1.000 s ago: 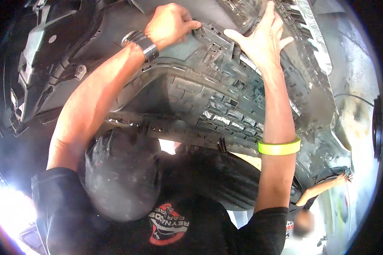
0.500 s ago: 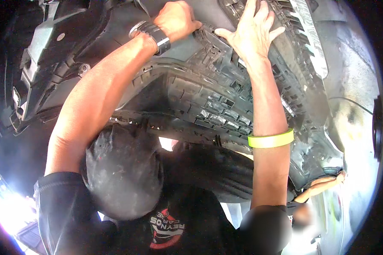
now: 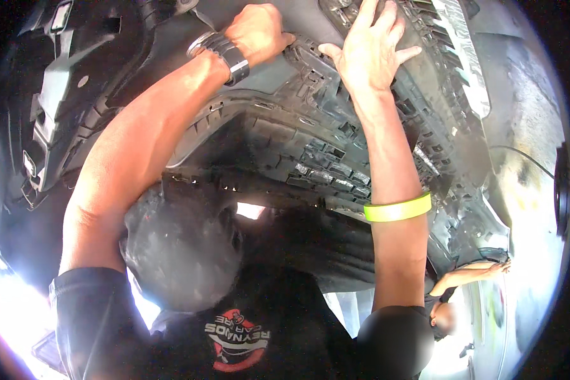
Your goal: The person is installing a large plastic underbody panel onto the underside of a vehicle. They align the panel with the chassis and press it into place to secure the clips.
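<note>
My left hand (image 3: 258, 33), with a dark watch (image 3: 221, 54) on its wrist, is curled near the top edge against a black plastic car part (image 3: 275, 133), which looks like the inner side of a bumper cover. What its fingers hold, if anything, is hidden. My right hand (image 3: 368, 54) lies with fingers spread over the slotted side of the same part, the palm turned away from view. A yellow-green band (image 3: 398, 208) circles my right forearm. Clips, slots and shiny scuffed patches cover the part between my arms.
Another black moulded part with pale pieces (image 3: 57, 88) stands at the left. A light car body panel (image 3: 529, 190) runs along the right side. At the lower right, another person's hand (image 3: 499, 268) touches that panel. My dark knee (image 3: 183, 244) rises between my arms.
My view has shifted a little, so the parts at the left sit slightly differently. Both my hands stay in nearly the same places. The other person's head and arm have come further into view.
</note>
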`<action>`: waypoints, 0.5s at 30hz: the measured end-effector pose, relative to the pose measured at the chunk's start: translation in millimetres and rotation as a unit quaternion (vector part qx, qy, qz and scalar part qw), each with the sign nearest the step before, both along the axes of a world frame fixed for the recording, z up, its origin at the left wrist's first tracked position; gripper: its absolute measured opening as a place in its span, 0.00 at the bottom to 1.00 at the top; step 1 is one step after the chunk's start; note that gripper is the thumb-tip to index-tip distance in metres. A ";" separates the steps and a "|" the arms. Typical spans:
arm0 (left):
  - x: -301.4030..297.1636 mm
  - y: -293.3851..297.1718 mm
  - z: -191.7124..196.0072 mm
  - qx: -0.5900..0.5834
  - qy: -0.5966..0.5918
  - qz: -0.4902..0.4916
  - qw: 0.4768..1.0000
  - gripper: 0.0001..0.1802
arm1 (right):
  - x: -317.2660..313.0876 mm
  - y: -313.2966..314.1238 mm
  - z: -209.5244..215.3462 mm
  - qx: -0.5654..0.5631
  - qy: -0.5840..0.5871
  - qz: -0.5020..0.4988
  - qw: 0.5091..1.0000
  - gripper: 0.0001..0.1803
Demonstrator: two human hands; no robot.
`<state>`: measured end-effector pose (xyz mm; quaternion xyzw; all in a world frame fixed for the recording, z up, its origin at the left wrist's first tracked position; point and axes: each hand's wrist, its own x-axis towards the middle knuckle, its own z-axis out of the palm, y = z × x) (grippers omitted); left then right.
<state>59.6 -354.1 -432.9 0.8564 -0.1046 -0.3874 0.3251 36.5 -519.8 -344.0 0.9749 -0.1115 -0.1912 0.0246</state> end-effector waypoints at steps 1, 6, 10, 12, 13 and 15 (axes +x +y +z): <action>-0.7 -2.1 2.2 0.004 0.021 0.009 1.000 0.21 | -2.7 0.1 0.6 -0.008 -0.014 0.015 1.000 0.72; 4.9 0.3 -4.4 0.025 -0.022 -0.069 0.997 0.23 | -9.6 -1.9 -14.8 -0.040 -0.064 0.042 0.996 0.71; 4.3 0.9 -13.4 0.015 -0.034 -0.096 0.995 0.22 | -9.2 -6.2 -19.8 -0.024 -0.049 0.033 0.998 0.71; 1.4 3.0 -16.1 0.033 -0.069 -0.106 0.991 0.22 | -4.5 2.5 -6.6 0.014 -0.023 0.008 1.000 0.70; -0.2 3.9 -16.8 0.042 -0.112 -0.108 0.987 0.22 | -1.6 4.7 -4.5 0.017 -0.022 0.003 1.000 0.70; 3.4 1.3 -20.5 0.055 -0.126 -0.092 0.986 0.21 | 4.1 2.6 -7.3 0.016 -0.031 0.001 0.999 0.69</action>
